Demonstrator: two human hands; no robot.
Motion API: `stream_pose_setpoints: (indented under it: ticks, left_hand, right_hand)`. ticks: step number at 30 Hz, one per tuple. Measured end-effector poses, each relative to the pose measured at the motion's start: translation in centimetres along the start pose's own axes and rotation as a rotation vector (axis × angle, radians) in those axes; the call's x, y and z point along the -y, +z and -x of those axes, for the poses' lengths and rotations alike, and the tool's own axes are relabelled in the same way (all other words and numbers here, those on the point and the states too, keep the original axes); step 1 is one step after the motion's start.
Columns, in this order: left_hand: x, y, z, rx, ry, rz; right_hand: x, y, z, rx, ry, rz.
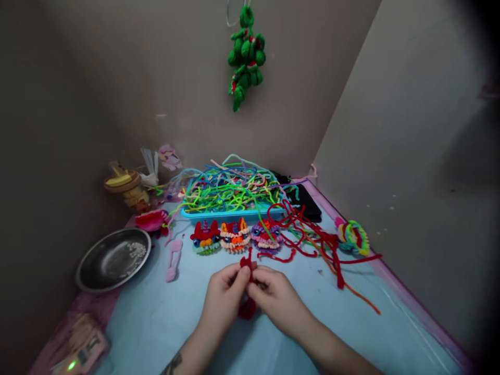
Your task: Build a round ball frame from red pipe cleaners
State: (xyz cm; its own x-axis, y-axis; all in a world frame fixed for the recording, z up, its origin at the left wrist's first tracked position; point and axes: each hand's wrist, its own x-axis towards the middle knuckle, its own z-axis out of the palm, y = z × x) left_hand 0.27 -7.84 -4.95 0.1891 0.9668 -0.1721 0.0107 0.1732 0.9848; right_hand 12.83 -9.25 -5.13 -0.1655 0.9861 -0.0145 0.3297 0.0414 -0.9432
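Close in front of me, my left hand (pixel 229 286) and my right hand (pixel 272 289) meet over a red fuzzy pipe-cleaner piece (pixel 247 311). Both hands have their fingers closed on it, the left thumb pressing near its top. A narrow red end sticks up above the fingertips, and a wider red part hangs below; the middle is hidden by my fingers. Just beyond are three finished-looking pipe-cleaner heads with eyes and horns: a red and green one (pixel 205 238), an orange and white one (pixel 235 235) and a purple one (pixel 266 237).
A blue tray (pixel 230 216) heaped with coloured pipe cleaners stands behind. Loose red pipe cleaners (pixel 297 229) sprawl to the right, near a multicoloured ring-like piece (pixel 353 238). At left are a metal bowl (pixel 99 265) with white beads and a pink clip-like tool (pixel 173 260). Green ornaments (pixel 247 57) hang above.
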Motion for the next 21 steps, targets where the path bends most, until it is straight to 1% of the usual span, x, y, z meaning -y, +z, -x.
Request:
stream_pose_setpoints:
  ticks: [3, 5, 12, 14, 18, 21]
  left_hand:
    - [0.5, -0.1, -0.3, -0.002, -0.084, 0.162]
    - [0.8, -0.1, -0.4, -0.02, -0.113, 0.256]
    - [1.0, 0.1, -0.3, -0.058, -0.171, 0.423]
    - [0.8, 0.3, -0.1, -0.05, -0.182, 0.436]
    - [0.5, 0.5, 0.1, -0.004, -0.175, 0.363]
    - [0.2, 0.3, 0.2, 0.016, -0.152, 0.291]
  right_hand:
    - [-0.1, -0.1, -0.1, 0.013, -0.025, 0.087]
    - [-0.2, -0.1, -0.1, 0.014, -0.055, 0.158]
    - [-0.6, 0.2, 0.4, 0.04, -0.124, 0.332]
    - [-0.7, 0.3, 0.5, 0.051, -0.132, 0.361]
    - [-0.6, 0.1, 0.5, 0.081, -0.131, 0.415]
    - [-0.2, -0.8, 0.4, 0.128, -0.11, 0.351]
